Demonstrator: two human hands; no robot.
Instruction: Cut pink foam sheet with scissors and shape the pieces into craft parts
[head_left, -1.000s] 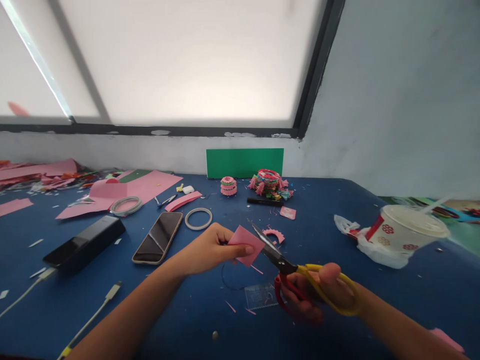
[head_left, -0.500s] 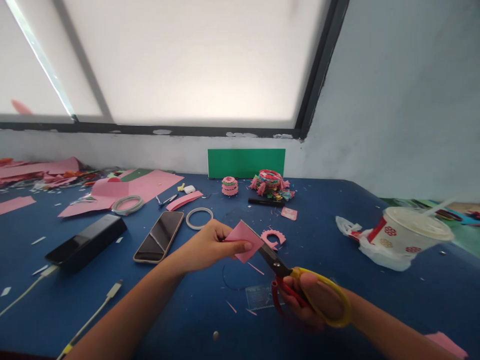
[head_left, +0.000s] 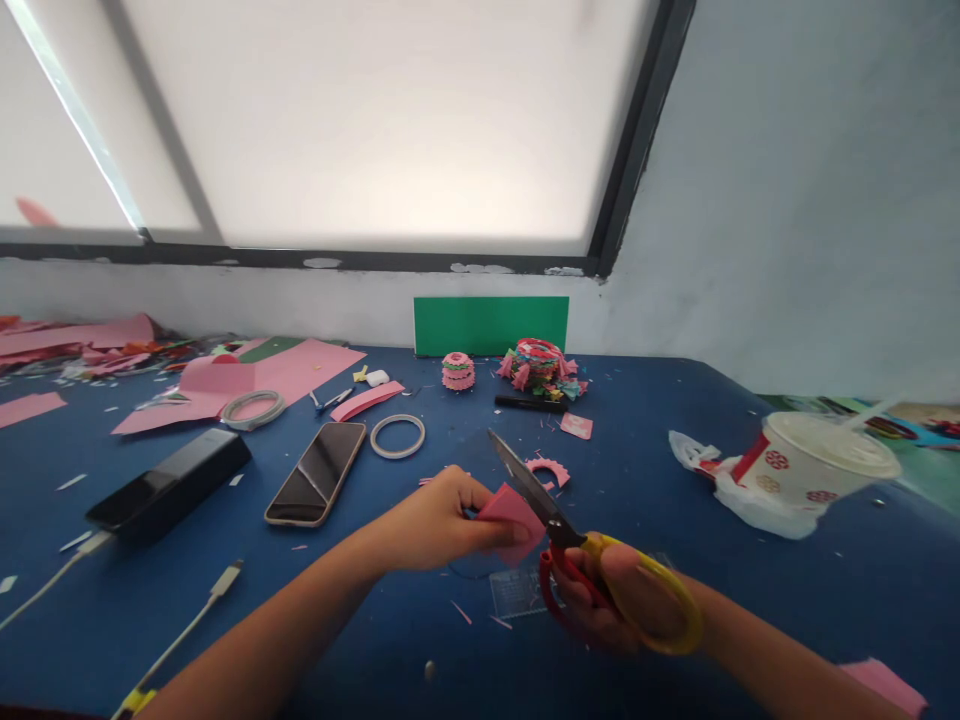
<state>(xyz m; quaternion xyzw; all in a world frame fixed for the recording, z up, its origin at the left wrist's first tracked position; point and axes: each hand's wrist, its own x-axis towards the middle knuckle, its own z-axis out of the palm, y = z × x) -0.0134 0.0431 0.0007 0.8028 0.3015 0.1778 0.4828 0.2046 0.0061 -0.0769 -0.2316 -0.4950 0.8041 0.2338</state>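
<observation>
Pinched between the thumb and fingers of my left hand (head_left: 454, 525) is a small piece of pink paper (head_left: 504, 512). My right hand (head_left: 607, 600) grips scissors (head_left: 536, 490) by their red and yellow handles. The blades look closed or nearly so, pointing up and left, beside the paper's right side. Just behind the blades lies a pink paper ring with a jagged edge (head_left: 556, 468), partly hidden by them. Under the hands a clear plastic piece (head_left: 516, 594) and thin pink slivers (head_left: 461, 612) rest on the blue table (head_left: 375, 640).
A phone (head_left: 319, 475), a black device (head_left: 172, 480) and a cable (head_left: 187, 630) lie left. Tape rolls (head_left: 398, 437) and pink sheets (head_left: 262, 375) are behind. Paper stacks (head_left: 458, 371) stand near a green board (head_left: 491, 326). A cup (head_left: 810, 470) is at right.
My left hand has moved down and slightly right with the pink paper. The paper now sits lower along the scissors, whose blade tips show clear above it. My right hand stays nearly in place.
</observation>
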